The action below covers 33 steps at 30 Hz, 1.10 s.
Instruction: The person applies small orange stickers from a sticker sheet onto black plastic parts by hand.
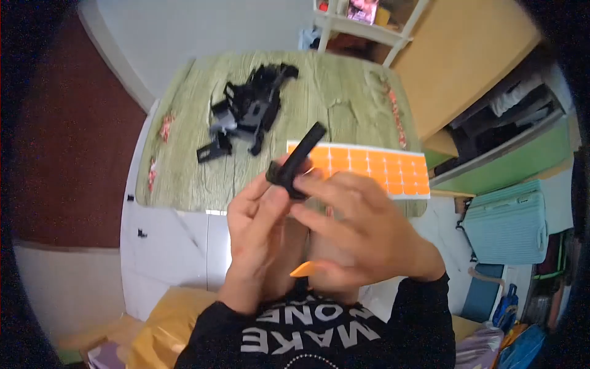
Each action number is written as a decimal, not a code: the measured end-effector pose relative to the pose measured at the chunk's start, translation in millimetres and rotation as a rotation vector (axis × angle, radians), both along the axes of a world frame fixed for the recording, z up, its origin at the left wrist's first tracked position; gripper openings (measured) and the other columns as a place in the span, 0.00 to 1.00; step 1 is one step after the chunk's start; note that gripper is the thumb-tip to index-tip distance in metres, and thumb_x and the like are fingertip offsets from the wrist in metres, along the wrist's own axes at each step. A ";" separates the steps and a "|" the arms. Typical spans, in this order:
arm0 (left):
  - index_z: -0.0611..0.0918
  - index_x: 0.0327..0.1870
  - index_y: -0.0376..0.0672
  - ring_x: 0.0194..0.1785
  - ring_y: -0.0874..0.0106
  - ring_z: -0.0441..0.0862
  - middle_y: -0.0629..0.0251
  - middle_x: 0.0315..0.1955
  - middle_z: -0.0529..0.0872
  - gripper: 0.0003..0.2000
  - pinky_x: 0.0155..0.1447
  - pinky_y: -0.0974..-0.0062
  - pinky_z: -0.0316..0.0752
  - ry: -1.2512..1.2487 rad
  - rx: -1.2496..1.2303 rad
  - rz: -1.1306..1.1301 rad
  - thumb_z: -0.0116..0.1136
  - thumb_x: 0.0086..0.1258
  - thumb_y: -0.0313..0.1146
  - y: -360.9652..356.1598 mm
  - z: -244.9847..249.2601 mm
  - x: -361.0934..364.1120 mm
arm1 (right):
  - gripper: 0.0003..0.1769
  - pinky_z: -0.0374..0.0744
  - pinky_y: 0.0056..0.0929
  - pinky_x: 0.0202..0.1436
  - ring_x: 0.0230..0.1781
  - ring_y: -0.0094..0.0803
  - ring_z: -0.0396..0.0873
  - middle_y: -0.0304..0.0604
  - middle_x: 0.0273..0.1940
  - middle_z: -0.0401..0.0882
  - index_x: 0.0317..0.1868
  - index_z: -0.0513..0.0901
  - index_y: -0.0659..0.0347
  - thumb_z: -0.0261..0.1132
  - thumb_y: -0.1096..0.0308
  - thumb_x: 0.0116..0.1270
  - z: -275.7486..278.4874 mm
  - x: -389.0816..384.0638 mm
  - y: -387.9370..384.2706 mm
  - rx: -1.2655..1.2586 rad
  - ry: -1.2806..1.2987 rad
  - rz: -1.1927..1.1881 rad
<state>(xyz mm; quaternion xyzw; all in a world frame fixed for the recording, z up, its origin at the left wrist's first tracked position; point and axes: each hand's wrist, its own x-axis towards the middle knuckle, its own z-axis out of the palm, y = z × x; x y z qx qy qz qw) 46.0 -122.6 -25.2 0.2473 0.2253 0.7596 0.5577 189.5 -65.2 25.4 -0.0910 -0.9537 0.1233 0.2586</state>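
Observation:
My left hand pinches a black plastic part with a long straight arm, held up in front of the table's near edge. My right hand is close beside it, slightly blurred, with its fingertips at the part's lower end. An orange sticker shows at the tip of my right thumb; how it is gripped is partly hidden. Beyond the right hand lies a white sheet of orange stickers, partly covered by my fingers. A heap of black plastic parts lies farther back on the table.
The table has a green wood-grain cover with floral patches. A white shelf stands behind it. To the right are a light-green ribbed suitcase and an open cabinet. A yellow bag lies at lower left; small black bits lie on the floor.

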 end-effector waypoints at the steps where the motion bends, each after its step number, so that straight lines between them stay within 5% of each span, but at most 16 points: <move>1: 0.66 0.57 0.27 0.52 0.60 0.75 0.48 0.51 0.75 0.21 0.59 0.70 0.67 -0.008 -0.037 0.010 0.51 0.64 0.27 -4.8 -0.9 0.7 | 0.20 0.69 0.37 0.50 0.44 0.41 0.70 0.50 0.49 0.72 0.45 0.76 0.61 0.63 0.61 0.52 4.0 6.4 -0.1 -0.006 0.075 -0.013; 5: 0.65 0.58 0.25 0.53 0.62 0.75 0.47 0.52 0.74 0.24 0.59 0.71 0.66 -0.085 0.160 -0.191 0.52 0.64 0.31 -11.4 -2.6 3.8 | 0.10 0.75 0.36 0.40 0.32 0.35 0.73 0.44 0.36 0.78 0.32 0.80 0.60 0.64 0.64 0.52 7.7 26.5 -3.8 0.048 0.409 0.036; 10: 0.65 0.57 0.24 0.52 0.63 0.75 0.46 0.51 0.74 0.26 0.59 0.73 0.66 0.157 0.139 -0.159 0.53 0.63 0.35 -23.3 -8.2 7.7 | 0.07 0.78 0.34 0.34 0.31 0.34 0.75 0.44 0.32 0.78 0.30 0.80 0.60 0.65 0.71 0.49 4.4 14.0 -17.8 0.344 0.312 -0.031; 21: 0.69 0.55 0.24 0.49 0.65 0.77 0.48 0.49 0.77 0.26 0.56 0.75 0.68 0.204 0.115 -0.230 0.55 0.61 0.36 -32.6 -5.9 6.5 | 0.10 0.80 0.31 0.33 0.35 0.35 0.77 0.45 0.36 0.79 0.33 0.80 0.60 0.65 0.75 0.46 -8.3 16.3 -21.9 0.554 0.314 0.061; 25: 0.70 0.55 0.25 0.48 0.65 0.78 0.48 0.49 0.77 0.26 0.56 0.76 0.68 0.257 0.056 -0.274 0.56 0.60 0.37 -34.7 -7.0 4.3 | 0.08 0.79 0.22 0.34 0.31 0.29 0.77 0.43 0.36 0.77 0.32 0.78 0.64 0.61 0.78 0.49 -5.6 12.6 -24.4 0.564 0.346 0.000; 33: 0.70 0.54 0.26 0.48 0.64 0.78 0.47 0.49 0.77 0.26 0.56 0.76 0.68 0.289 0.017 -0.280 0.57 0.59 0.37 -37.8 -0.5 2.2 | 0.13 0.78 0.28 0.35 0.33 0.33 0.77 0.45 0.38 0.77 0.35 0.80 0.61 0.65 0.76 0.45 -7.5 16.2 -29.6 0.509 0.322 -0.006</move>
